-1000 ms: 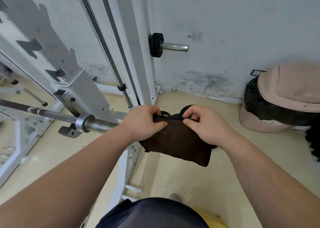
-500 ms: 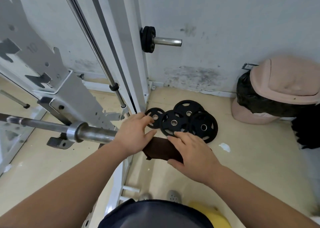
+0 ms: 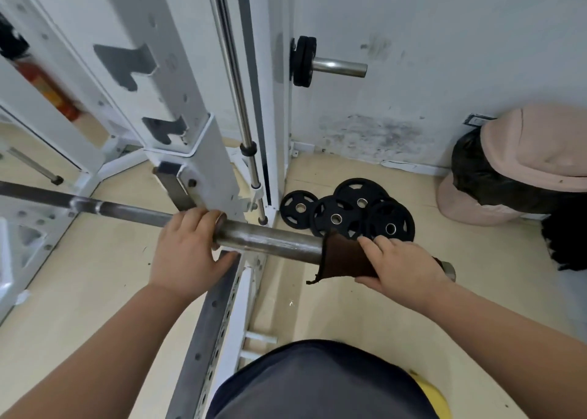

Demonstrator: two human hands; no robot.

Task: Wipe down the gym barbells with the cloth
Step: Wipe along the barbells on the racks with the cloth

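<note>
A steel barbell point(image 3: 270, 239) lies across a white rack, its thick sleeve pointing right and its thin shaft running off to the left. My left hand point(image 3: 190, 247) grips the barbell at the collar where sleeve meets shaft. A dark brown cloth point(image 3: 340, 258) is wrapped over the sleeve near its right end. My right hand point(image 3: 400, 267) is closed around the cloth and the sleeve beneath it. The sleeve's end cap point(image 3: 448, 271) pokes out past my right hand.
The white rack upright point(image 3: 178, 107) and a chrome guide rod point(image 3: 235, 94) stand behind the bar. Several black weight plates point(image 3: 347, 217) lie on the floor by the wall. A plate peg point(image 3: 330, 64) sticks out of the post. A pink lidded bin point(image 3: 521, 167) sits at the right.
Both hands held the cloth unfolded in front of me; now the cloth is wrapped on the sleeve under my right hand, and my left hand has moved left onto the collar.
</note>
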